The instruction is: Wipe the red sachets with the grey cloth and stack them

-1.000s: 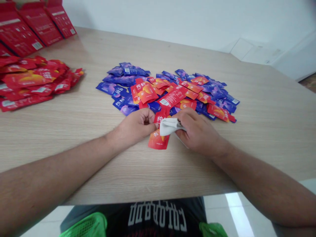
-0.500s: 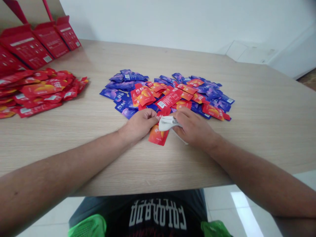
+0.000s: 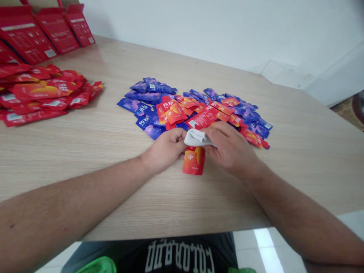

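Observation:
My left hand (image 3: 170, 148) pinches the upper part of a red and orange sachet (image 3: 193, 163) near the middle of the table. Its lower end hangs toward me, printed side up. In my right hand (image 3: 227, 146) is a folded white cloth (image 3: 197, 138), which lies across the sachet's upper part and hides it. Just beyond both hands is a heap of purple sachets (image 3: 148, 97) with several red sachets (image 3: 204, 116) on top.
At the left lies a larger pile of red sachets (image 3: 45, 91). Behind it, several open red boxes (image 3: 57, 30) stand in a row near the white wall (image 3: 182, 30). The wooden table (image 3: 136, 204) has its front edge close to my body.
The sachet in my left hand has turned to point more straight toward me. My right hand and the cloth have shifted slightly on it. The camera view has tilted a little.

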Demonstrator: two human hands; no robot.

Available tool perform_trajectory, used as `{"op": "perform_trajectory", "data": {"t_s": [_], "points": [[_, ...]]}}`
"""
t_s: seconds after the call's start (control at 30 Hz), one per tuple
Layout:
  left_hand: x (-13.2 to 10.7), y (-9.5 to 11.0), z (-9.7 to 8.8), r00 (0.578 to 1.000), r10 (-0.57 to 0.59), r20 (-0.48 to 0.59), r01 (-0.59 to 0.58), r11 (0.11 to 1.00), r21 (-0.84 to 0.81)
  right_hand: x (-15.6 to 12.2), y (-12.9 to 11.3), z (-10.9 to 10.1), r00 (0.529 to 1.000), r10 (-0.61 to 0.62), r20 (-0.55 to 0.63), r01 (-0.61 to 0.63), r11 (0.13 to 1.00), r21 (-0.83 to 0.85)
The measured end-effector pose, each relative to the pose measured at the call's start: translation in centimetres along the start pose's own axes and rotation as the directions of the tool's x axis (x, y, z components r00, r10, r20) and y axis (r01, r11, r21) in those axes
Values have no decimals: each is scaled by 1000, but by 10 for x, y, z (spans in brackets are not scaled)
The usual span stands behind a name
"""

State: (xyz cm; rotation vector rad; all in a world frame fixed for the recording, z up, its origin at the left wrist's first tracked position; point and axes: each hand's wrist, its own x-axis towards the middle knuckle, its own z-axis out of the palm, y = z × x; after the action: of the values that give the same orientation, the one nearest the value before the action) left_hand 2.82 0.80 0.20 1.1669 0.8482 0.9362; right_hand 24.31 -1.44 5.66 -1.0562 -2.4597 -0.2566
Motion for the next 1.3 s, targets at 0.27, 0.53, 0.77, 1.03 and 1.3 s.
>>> {"op": "perform_trajectory", "data": {"t_s": [0.27, 0.53, 0.77, 1.03, 1.3], "points": [[-1, 1, -6, 997, -23, 80, 23, 1000, 1, -13, 7, 2, 999, -42, -16, 43, 998, 49], [-4, 3, -9, 995, -10, 96, 11, 1000, -10, -14, -1, 1, 985, -167, 45, 163, 983, 83], [-6, 4, -8, 994, -8, 108, 6, 1000, 22, -13, 4, 3, 999, -3, -53, 7, 998, 68], [-7, 5, -8, 992, -7, 124, 8, 1000, -6, -13, 8, 5, 997, 33, -73, -30, 999, 45], [-5, 2, -10, 994, 20, 104, -21, 1000, 10, -14, 8, 4, 1000, -25, 6, 24, 995, 94]]}}
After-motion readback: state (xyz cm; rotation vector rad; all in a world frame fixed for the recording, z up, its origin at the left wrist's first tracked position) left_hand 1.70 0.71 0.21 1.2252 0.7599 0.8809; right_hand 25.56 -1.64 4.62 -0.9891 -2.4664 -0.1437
